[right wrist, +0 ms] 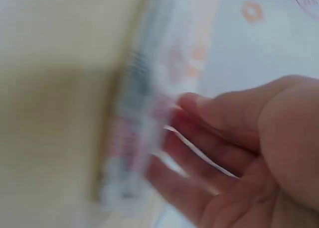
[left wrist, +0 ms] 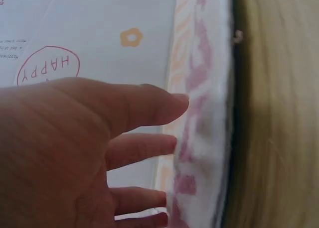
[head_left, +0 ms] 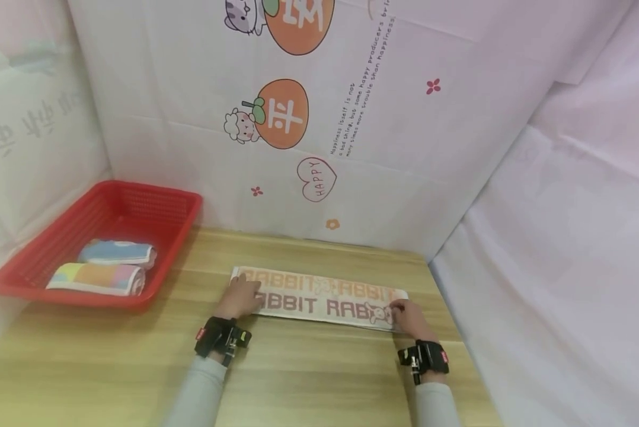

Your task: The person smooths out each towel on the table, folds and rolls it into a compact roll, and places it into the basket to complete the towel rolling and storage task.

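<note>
A white towel (head_left: 319,298) with orange and dark red "RABBIT" lettering lies folded into a long flat strip on the wooden table. At its left end, my left hand (head_left: 238,296) rests on the cloth. In the left wrist view the fingers (left wrist: 142,148) reach out fairly straight, their tips touching the towel's printed top (left wrist: 199,118). My right hand (head_left: 409,317) holds the right end by its corner. The right wrist view is blurred, but the thumb (right wrist: 219,111) and curled fingers meet at the towel's edge (right wrist: 144,138).
A red plastic basket (head_left: 172,252) stands at the left of the table (head_left: 319,379). Inside it lie two rolled towels, one blue (head_left: 117,252) and one multicoloured (head_left: 98,277). Printed white sheeting (head_left: 383,196) hangs behind the table, with more white sheeting on both sides.
</note>
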Available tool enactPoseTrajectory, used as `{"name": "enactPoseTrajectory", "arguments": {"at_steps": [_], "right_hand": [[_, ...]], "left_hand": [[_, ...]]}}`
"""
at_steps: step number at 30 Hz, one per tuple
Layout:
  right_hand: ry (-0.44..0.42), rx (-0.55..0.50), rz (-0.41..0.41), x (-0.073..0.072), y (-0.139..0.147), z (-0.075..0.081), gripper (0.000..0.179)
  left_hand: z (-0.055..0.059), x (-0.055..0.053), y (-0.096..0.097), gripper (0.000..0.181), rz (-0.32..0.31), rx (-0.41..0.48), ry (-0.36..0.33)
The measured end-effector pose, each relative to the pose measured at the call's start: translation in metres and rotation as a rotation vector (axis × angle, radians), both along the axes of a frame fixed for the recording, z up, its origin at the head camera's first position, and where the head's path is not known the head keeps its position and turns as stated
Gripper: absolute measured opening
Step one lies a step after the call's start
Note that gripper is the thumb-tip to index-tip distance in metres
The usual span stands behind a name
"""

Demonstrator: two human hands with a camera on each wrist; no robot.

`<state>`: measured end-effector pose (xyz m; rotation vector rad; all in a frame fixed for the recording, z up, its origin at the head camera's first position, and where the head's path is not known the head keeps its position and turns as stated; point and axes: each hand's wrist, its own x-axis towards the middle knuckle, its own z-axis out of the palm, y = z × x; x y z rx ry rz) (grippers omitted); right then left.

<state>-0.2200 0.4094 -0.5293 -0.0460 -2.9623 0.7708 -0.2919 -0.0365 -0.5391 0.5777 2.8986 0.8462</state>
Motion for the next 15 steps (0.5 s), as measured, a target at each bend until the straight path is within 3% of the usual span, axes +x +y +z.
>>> {"name": "enactPoseTrajectory", "arguments": {"at_steps": [4, 9, 11, 15], "right_hand": [[-0.007, -0.056, -0.117, -0.012, 0.008, 0.004, 0.034], [-0.018, -0.086, -0.293, -0.016, 0.009, -0.012, 0.045], [0.01, -0.074, -0.343, -0.016, 0.007, -0.017, 0.047], [0.074, -0.053, -0.405, -0.014, -0.001, -0.011, 0.047]], "left_hand": [[0.004, 0.001, -0.004, 0.046, -0.019, 0.018, 0.012], [0.003, 0.009, -0.006, 0.045, -0.03, 0.03, -0.031], [0.003, 0.01, -0.007, 0.045, -0.029, 0.037, -0.036], [0.007, 0.01, -0.009, 0.045, -0.049, 0.051, -0.026]]}}
